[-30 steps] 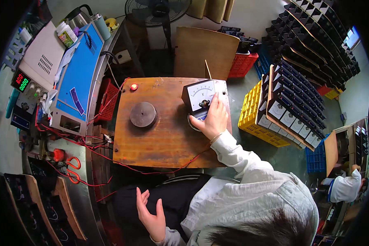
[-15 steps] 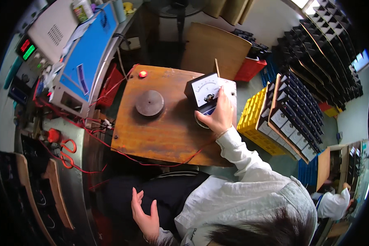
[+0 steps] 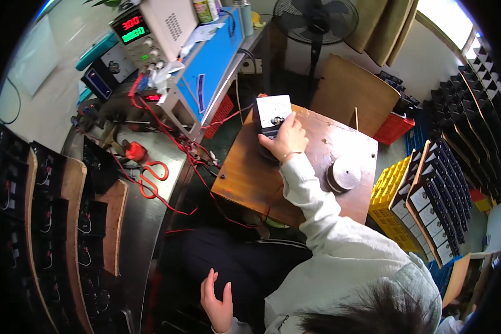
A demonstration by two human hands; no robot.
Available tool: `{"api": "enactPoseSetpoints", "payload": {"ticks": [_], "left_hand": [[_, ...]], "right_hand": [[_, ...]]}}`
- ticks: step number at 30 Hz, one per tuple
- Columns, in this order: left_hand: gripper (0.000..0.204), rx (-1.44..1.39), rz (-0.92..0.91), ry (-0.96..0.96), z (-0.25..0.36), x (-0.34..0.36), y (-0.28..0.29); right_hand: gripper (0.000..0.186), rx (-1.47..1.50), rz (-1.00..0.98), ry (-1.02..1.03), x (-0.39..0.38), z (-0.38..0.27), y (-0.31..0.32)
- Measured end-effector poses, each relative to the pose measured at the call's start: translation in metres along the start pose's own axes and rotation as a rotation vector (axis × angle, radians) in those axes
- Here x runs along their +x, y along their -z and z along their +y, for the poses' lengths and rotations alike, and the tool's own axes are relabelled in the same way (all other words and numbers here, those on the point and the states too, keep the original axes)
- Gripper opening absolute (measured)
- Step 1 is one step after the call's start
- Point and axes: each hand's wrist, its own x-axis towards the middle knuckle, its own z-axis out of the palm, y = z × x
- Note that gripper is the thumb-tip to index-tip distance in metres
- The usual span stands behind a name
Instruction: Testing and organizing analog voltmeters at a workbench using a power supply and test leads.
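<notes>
My right hand point(image 3: 289, 137) grips a panel meter point(image 3: 274, 108) with a white dial face and black case, its thumb and fingers at the lower part and side. The meter is above the left part of the wooden table point(image 3: 245, 178); a round disc under it is mostly hidden, so I cannot tell whether they touch. A second grey round disc point(image 3: 346, 172) lies uncovered on the right part of the table. My left hand point(image 3: 217, 303) hovers near my lap, fingers apart, holding nothing.
Left, orange-handled scissors point(image 3: 152, 179) and red wires lie on a metal bench beside racks of black meters point(image 3: 44, 206). A power supply point(image 3: 145, 39) and blue case point(image 3: 206, 78) stand behind. Right are a yellow crate point(image 3: 392, 195) and stacked meters point(image 3: 437, 206); a fan point(image 3: 316, 22) stands at the back.
My right hand has carried the meter from the table's right disc to its left one, uncovering the right disc. The view has turned left. My left hand stays open near my lap.
</notes>
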Motion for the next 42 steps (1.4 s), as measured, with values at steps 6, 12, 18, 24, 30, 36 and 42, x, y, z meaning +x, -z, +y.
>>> {"api": "enactPoseSetpoints", "payload": {"ticks": [6, 12, 18, 24, 30, 36, 42], "left_hand": [[0.053, -0.07, 0.021, 0.118, -0.012, -0.015, -0.001], [0.051, -0.028, 0.109, 0.008, -0.017, -0.003, 0.004], [0.058, -0.022, 0.541, -0.035, 0.001, 0.003, 0.025], [0.101, -0.067, 0.745, 0.04, -0.012, 0.06, 0.048], [0.119, -0.201, 0.618, 0.0, -0.044, 0.082, 0.092], [0.118, -0.337, 0.482, -0.078, -0.044, 0.093, 0.105], [0.12, -0.412, 0.31, -0.037, -0.049, 0.103, 0.124]], "right_hand": [[0.123, 0.034, 0.064, 0.025, 0.004, 0.017, -0.016], [0.114, 0.202, 0.257, 0.246, 0.002, 0.03, -0.016], [0.114, 0.739, 0.066, 0.852, -0.151, -0.031, 0.017], [0.118, 0.678, -0.447, 1.384, -0.25, -0.136, 0.041], [0.083, 0.843, -0.611, 1.21, -0.223, -0.147, 0.034], [0.056, 0.894, -0.662, 1.046, -0.217, -0.112, 0.035], [0.036, 1.038, -0.844, 0.793, -0.24, -0.105, 0.035]]}}
